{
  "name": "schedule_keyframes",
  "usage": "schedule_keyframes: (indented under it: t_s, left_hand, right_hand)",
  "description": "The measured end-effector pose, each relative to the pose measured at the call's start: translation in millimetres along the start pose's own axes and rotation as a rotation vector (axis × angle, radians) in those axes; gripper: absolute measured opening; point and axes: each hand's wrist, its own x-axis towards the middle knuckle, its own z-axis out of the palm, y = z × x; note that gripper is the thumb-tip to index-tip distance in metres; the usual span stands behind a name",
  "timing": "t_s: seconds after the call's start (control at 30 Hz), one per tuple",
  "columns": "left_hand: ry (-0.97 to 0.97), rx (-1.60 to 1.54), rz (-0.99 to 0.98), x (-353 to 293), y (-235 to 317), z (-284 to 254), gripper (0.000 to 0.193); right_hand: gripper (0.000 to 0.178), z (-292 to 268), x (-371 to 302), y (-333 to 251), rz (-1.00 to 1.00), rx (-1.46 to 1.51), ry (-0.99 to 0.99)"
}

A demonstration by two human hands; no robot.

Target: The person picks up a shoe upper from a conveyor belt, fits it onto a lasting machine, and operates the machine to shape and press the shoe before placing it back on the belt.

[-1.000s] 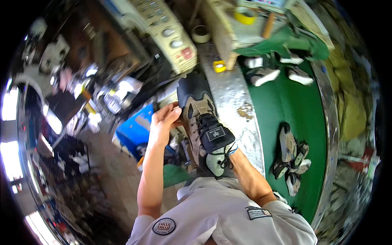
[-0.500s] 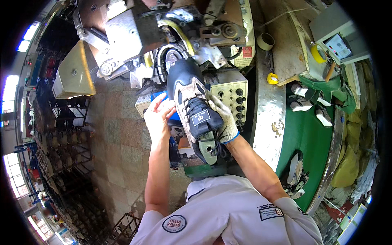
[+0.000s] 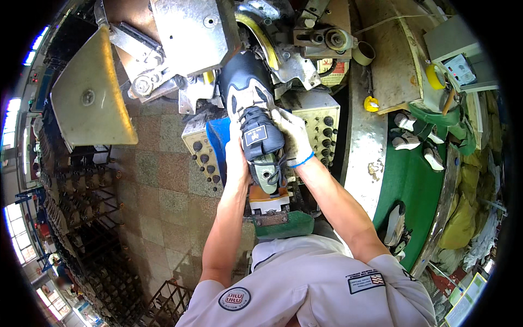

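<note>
A black and grey shoe upper [image 3: 251,101] with dark laces is stretched over a green shoe last [image 3: 267,173]. Its toe reaches in among the metal jaws of the machine [image 3: 267,49], where the tip is hidden. My bare left hand [image 3: 236,155] holds the upper's left side near the heel, with its fingers mostly out of sight. On the opposite side, my right hand [image 3: 293,136], in a white glove with a blue cuff edge, grips the upper beside the tongue and laces.
Control boxes with black knobs [image 3: 327,132] flank the shoe below the machine. A green-topped bench [image 3: 406,191] at the right carries several shoes. Yellow tape [image 3: 435,76] lies at the far right. Racks of shoes [image 3: 81,212] stand at the left, beside a pale lamp-like shade [image 3: 90,98].
The shoe has gone farther into the machine. My left hand, earlier open beside the shoe, has closed on its side. My right hand has moved forward with the shoe.
</note>
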Motion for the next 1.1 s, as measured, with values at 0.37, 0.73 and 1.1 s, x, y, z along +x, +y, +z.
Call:
schedule_keyframes:
  t_s: [0.37,0.73,1.1]
  left_hand:
    - [-0.093,0.29,0.05,13,17,-14,0.05]
    - [-0.063,0.334,0.006,12,25,-6,0.059]
    - [-0.144,0.193,0.206,31,-7,-16,0.046]
  right_hand:
    - [0.039,-4,6,42,-0.064,0.191,0.076]
    - [0.036,-3,9,41,-0.106,0.124,0.064]
    - [0.031,-4,11,22,-0.142,-0.122,0.076]
